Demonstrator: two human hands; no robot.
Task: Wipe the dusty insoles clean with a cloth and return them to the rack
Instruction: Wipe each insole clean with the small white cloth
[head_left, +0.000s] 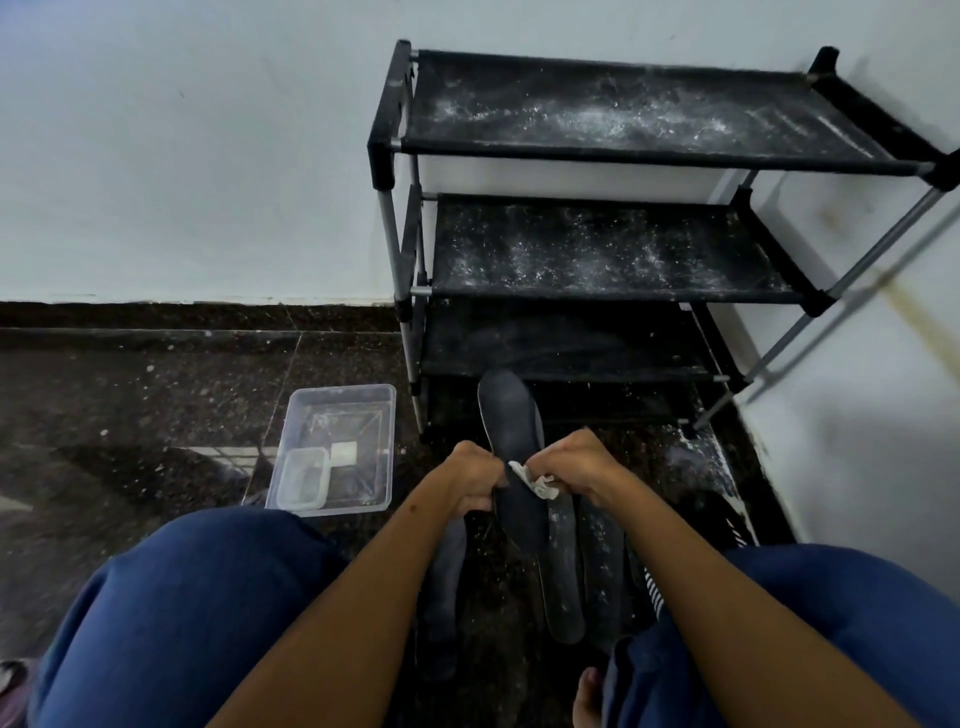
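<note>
Insole (511, 441) gripped by left hand (474, 475), right hand (584, 467) clutching half-hidden cloth (535, 480)

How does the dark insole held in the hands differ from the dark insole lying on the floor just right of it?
The held dark insole looks clean; the floor insole is speckled with white dust. The held one is lifted and gripped; the floor one lies flat, untouched. Both are dark and long.

No legible text, labels or numbers anywhere.
</note>
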